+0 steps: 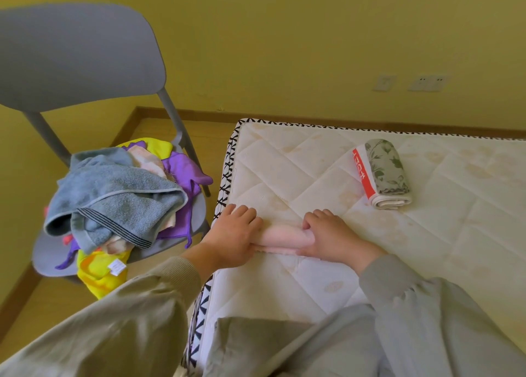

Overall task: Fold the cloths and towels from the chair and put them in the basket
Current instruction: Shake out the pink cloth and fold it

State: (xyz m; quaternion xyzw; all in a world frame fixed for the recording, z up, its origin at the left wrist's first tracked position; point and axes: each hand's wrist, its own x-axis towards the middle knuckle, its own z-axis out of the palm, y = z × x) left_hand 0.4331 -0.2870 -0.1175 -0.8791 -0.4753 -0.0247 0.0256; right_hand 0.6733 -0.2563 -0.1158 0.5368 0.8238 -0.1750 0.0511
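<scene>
A small pink cloth (281,235) lies rolled on the white quilted mattress (427,234), near its left edge. My left hand (232,235) presses on the cloth's left end, and my right hand (331,237) grips its right end. A folded cloth with a leaf print and a red stripe (382,174) lies further back on the mattress. On the grey chair (182,231) to the left sits a pile: a blue-grey towel (113,197) on top, with purple (185,171) and yellow (98,277) cloths under it. No basket is in view.
The chair's backrest (76,57) rises at the upper left. A yellow wall with sockets (427,83) stands behind the mattress. Wooden floor (42,305) shows between chair and mattress. My grey sleeves fill the bottom of the view.
</scene>
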